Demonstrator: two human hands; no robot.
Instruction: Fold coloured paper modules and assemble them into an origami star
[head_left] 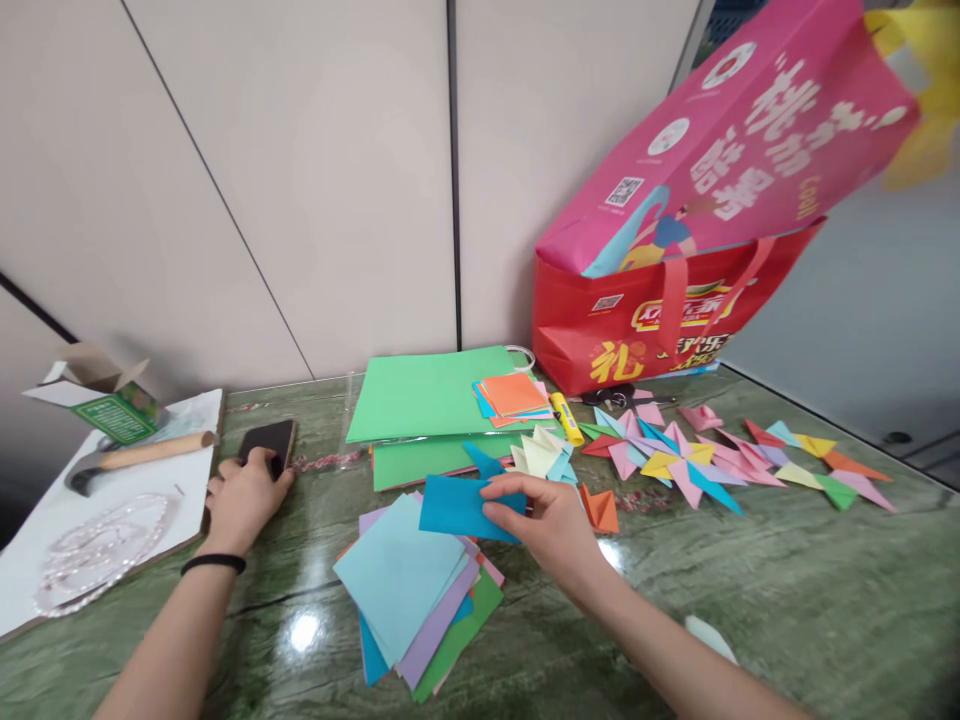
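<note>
My right hand [540, 515] pinches a folded blue sheet of paper [457, 505] between thumb and fingers, above the right edge of a pile of colored square paper [401, 570]. To the left, my left hand [244, 495], with a black band on its wrist, has its fingers closed round the near end of a dark smartphone [276, 440] lying on the counter. Just behind the blue sheet lie a small folded blue piece [484, 460] and a cream folded piece [536, 450]. An orange folded piece [600, 508] sits beside my right hand.
Green folders [420, 395] carry small paper squares [510, 395]; a yellow glue stick [567, 418] lies alongside. Folded paper stars [675, 455] spread rightward before a red bag [592, 340]. On a white board [172, 480] at left are a hammer [142, 455], beads [105, 550] and an opened box [112, 410].
</note>
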